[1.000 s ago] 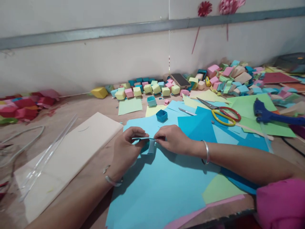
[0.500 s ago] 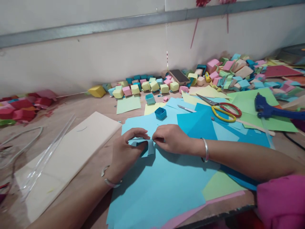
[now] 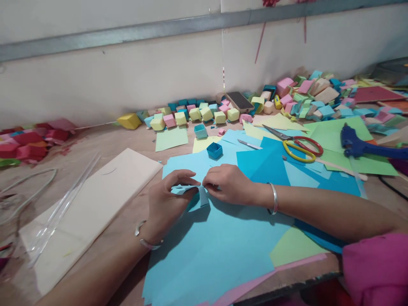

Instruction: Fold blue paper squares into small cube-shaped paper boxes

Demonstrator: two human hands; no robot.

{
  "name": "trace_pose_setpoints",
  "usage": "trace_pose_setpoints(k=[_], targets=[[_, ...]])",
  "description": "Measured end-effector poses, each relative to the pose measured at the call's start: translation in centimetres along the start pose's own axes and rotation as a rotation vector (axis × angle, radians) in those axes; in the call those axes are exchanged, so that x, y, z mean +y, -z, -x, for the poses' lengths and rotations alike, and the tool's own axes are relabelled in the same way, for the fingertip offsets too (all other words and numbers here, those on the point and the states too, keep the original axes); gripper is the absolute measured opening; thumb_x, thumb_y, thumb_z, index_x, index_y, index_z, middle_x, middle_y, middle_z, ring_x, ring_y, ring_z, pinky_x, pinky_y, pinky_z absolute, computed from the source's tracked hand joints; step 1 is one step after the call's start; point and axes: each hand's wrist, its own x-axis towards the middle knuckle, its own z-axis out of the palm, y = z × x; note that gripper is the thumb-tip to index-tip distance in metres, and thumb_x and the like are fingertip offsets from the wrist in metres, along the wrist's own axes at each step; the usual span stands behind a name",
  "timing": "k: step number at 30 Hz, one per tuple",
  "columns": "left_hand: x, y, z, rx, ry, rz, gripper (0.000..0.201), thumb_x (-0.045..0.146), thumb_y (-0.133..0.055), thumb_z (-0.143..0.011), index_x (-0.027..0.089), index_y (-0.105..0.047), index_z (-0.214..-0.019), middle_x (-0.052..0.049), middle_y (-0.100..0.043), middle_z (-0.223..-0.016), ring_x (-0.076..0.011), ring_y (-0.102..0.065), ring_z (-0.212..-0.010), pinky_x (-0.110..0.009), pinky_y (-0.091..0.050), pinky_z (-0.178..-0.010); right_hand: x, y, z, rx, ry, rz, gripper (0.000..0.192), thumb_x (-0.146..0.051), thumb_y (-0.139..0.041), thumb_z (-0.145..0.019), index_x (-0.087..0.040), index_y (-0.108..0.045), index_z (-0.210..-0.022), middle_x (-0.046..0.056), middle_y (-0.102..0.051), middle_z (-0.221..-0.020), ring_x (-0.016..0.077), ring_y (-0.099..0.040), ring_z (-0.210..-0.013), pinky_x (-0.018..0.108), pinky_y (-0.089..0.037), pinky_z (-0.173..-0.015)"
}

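Observation:
Between thumb and fingers, my left hand pinches a small folded piece of light blue paper, whose strip hangs down at its right end. The fingertips of my right hand are closed on the top edge of the same paper; the exact grip is partly hidden. Beneath both hands lie large light blue sheets. Just beyond them stand a dark blue open paper box and a lighter blue one.
To the right lie scissors, a craft knife blade and a blue glue gun. Rows of small paper boxes and a phone line the wall. A white board with clear sticks is at left.
The hanging strip of the folded paper has tilted slightly to the right. Both hands stay almost in place, still gripping it.

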Motion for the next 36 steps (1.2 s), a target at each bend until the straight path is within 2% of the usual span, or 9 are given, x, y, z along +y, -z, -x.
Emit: trace_pose_setpoints(k=[6,10,12,16,20,25,30,33,36], targets=[[0.2,0.2,-0.6,-0.094,0.062,0.1,0.046,0.019,-0.069,-0.072,0.023,-0.056,-0.115,-0.001,-0.073,-0.094,-0.0186,-0.068,-0.09,-0.03,-0.054,-0.08,0.5,-0.2,-0.2,0.066,-0.086,-0.07,0.016,-0.011,-0.052,-0.079,-0.016,-0.067,-0.078,0.003,-0.067,-0.075,0.0129,-0.054,-0.07,0.025,-0.035,-0.064],[0.4,0.3,-1.1,-0.104,0.221,0.158,0.045,0.021,-0.068,-0.072,0.021,-0.054,-0.114,-0.002,-0.073,-0.087,-0.0177,-0.069,-0.074,-0.025,-0.053,-0.06,0.7,-0.2,-0.4,0.074,-0.13,-0.133,0.017,-0.009,-0.053,-0.079,-0.017,-0.068,-0.078,0.002,-0.067,-0.074,0.0126,-0.055,-0.07,0.024,-0.037,-0.065],[0.3,0.3,-1.2,-0.096,0.242,0.124,0.039,0.02,-0.066,-0.072,0.02,-0.056,-0.109,-0.002,-0.073,-0.083,-0.0177,-0.068,-0.071,-0.024,-0.051,-0.055,0.7,-0.2,-0.3,0.054,-0.11,-0.122,0.017,-0.01,-0.053,-0.08,-0.017,-0.069,-0.081,0.003,-0.068,-0.077,0.0135,-0.056,-0.072,0.025,-0.038,-0.066],[-0.2,0.4,-1.3,-0.056,0.143,0.046,0.034,0.016,-0.062,-0.072,0.021,-0.058,-0.106,0.001,-0.074,-0.082,-0.0173,-0.069,-0.075,-0.027,-0.053,-0.068,0.4,0.0,-0.1,0.073,-0.075,-0.132,0.02,-0.014,-0.05,-0.088,-0.017,-0.069,-0.092,0.006,-0.071,-0.088,0.0154,-0.061,-0.08,0.026,-0.041,-0.071],[-0.2,0.1,-1.1,-0.046,0.07,-0.046,0.037,0.012,-0.062,-0.07,0.023,-0.058,-0.106,0.003,-0.072,-0.08,-0.0182,-0.069,-0.08,-0.029,-0.053,-0.073,-1.0,0.3,0.0,0.127,-0.072,-0.137,0.028,-0.036,-0.058,-0.089,-0.015,-0.064,-0.107,0.008,-0.07,-0.097,0.0181,-0.061,-0.088,0.029,-0.042,-0.075],[0.9,-0.8,-0.5,-0.082,-0.013,-0.089,0.052,0.004,-0.055,-0.066,0.024,-0.054,-0.114,0.004,-0.071,-0.084,-0.0165,-0.067,-0.077,-0.028,-0.051,-0.071,-2.6,0.5,-0.3,-0.013,-0.223,0.043,0.012,-0.015,-0.052,-0.082,-0.014,-0.064,-0.086,0.007,-0.065,-0.085,0.0175,-0.056,-0.078,0.028,-0.035,-0.064],[1.5,-0.7,-0.3,-0.187,0.008,0.165,0.051,0.014,-0.062,-0.07,0.022,-0.052,-0.119,-0.004,-0.068,-0.109,-0.0193,-0.065,-0.099,-0.033,-0.053,-0.085,-1.7,0.7,-0.3,0.044,-0.275,0.028,0.011,-0.012,-0.049,-0.078,-0.017,-0.06,-0.077,0.003,-0.06,-0.074,0.0149,-0.051,-0.071,0.027,-0.03,-0.06],[1.4,-0.2,-0.5,-0.207,0.185,0.471,0.038,0.026,-0.064,-0.076,0.019,-0.058,-0.113,-0.01,-0.065,-0.118,-0.0218,-0.064,-0.106,-0.035,-0.055,-0.087,-0.8,0.9,-0.2,0.14,-0.283,-0.016,0.013,-0.013,-0.049,-0.079,-0.018,-0.061,-0.076,0.002,-0.061,-0.074,0.0139,-0.052,-0.069,0.026,-0.034,-0.062],[1.0,-0.1,-0.7,-0.247,0.35,0.674,0.026,0.028,-0.064,-0.076,0.018,-0.067,-0.1,-0.01,-0.071,-0.105,-0.0225,-0.068,-0.094,-0.039,-0.057,-0.084,-0.3,1.2,-0.1,0.231,-0.258,-0.062,0.014,-0.015,-0.051,-0.082,-0.018,-0.064,-0.077,0.002,-0.063,-0.074,0.0133,-0.054,-0.068,0.026,-0.038,-0.064]])
